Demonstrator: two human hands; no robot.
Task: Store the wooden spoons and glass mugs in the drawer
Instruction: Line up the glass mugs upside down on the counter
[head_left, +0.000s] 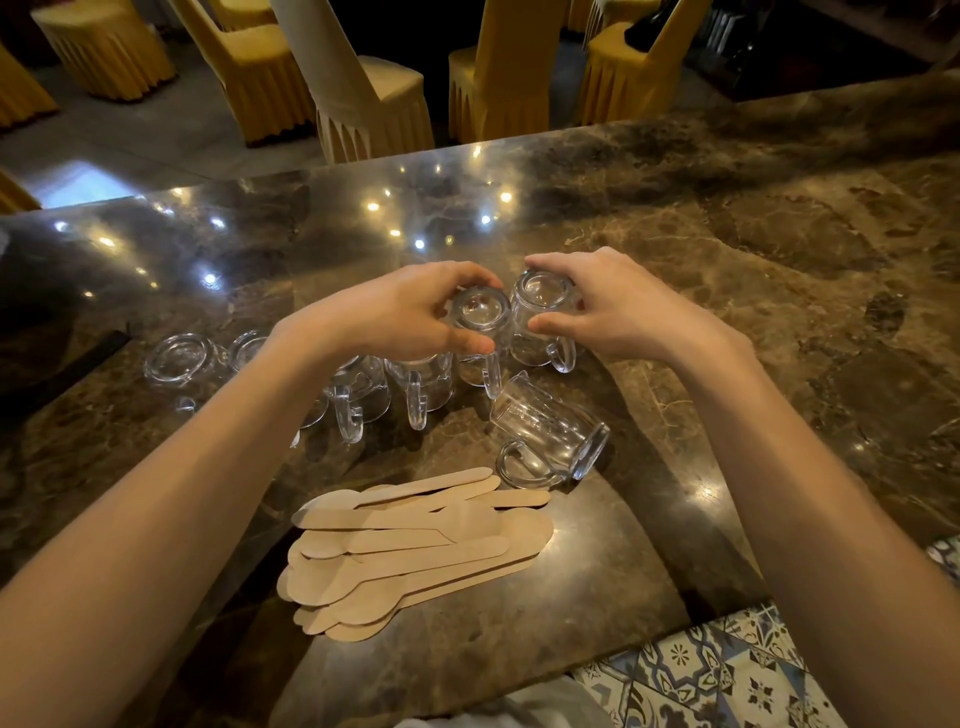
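Two clear glass mugs, upturned and side by side, are held from above. The left mug (480, 312) is gripped round its base by the curled fingers and thumb of the left hand (395, 312), and the right mug (543, 291) is gripped likewise by the right hand (623, 306). A row of upturned mugs (421, 379) is ranged to the left, and a tipped mug (550, 436) is laid on its side just nearer. A pile of flat, pale wooden spoons (415, 551) is heaped closer still. All is borne by a glossy brown marble table (727, 260), and yellow-skirted chairs (363, 78) are seen beyond.
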